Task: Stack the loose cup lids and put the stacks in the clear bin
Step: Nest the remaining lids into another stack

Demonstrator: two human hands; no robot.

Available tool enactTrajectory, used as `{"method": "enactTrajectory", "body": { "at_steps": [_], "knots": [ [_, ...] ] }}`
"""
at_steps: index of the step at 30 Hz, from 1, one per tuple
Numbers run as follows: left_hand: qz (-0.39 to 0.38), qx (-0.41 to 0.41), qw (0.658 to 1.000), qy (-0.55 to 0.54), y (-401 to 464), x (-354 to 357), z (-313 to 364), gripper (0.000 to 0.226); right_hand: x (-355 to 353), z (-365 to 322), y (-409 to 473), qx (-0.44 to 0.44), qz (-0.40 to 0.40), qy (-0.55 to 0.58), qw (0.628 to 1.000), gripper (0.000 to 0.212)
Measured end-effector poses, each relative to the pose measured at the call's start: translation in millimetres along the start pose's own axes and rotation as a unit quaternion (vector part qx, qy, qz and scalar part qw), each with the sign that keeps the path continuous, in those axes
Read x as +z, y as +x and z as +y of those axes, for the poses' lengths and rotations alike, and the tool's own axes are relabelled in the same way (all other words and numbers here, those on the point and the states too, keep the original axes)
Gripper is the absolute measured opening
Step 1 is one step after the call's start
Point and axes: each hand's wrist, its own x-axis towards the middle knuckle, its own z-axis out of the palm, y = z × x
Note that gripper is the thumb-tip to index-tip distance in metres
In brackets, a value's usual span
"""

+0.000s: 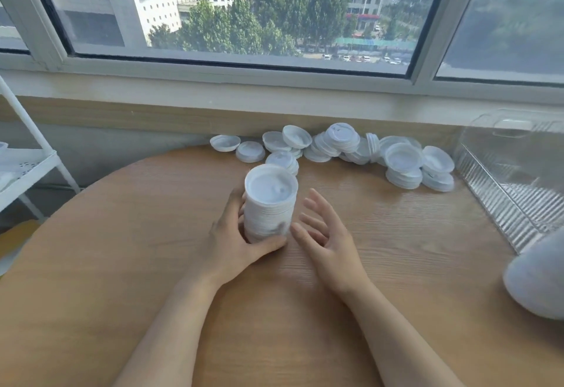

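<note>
Near the tabletop's [152,264] middle, the left hand [235,246] curls its fingers round a tall stack of lids [268,203]; the right hand [326,234] hovers beside it, fingers apart. One-sided grip could topple it before reaching the clear bin [518,179].

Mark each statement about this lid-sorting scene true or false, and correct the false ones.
1. The left hand grips the tall lid stack. True.
2. The right hand holds a single lid. False: it is open beside the stack, holding nothing.
3. The loose lids lie along the table's far edge, below the window. True.
4. The clear bin stands on the left side of the table. False: it stands on the right.
5. The tall stack lies on its side. False: it stands upright.
</note>
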Motion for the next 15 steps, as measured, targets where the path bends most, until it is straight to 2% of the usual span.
{"method": "enactTrajectory", "body": {
  "at_steps": [6,15],
  "knots": [
    [0.004,-0.002,1.000,-0.008,-12.8,27.5,11.3,0.093,-30.9,4.5,-22.0,0.013,0.035,0.020,0.999,0.062],
    [0.001,0.022,1.000,-0.008,-0.3,76.9,31.2,0.101,-84.7,17.1,-12.9,0.013,0.103,0.013,0.994,0.048]
  ]
}}
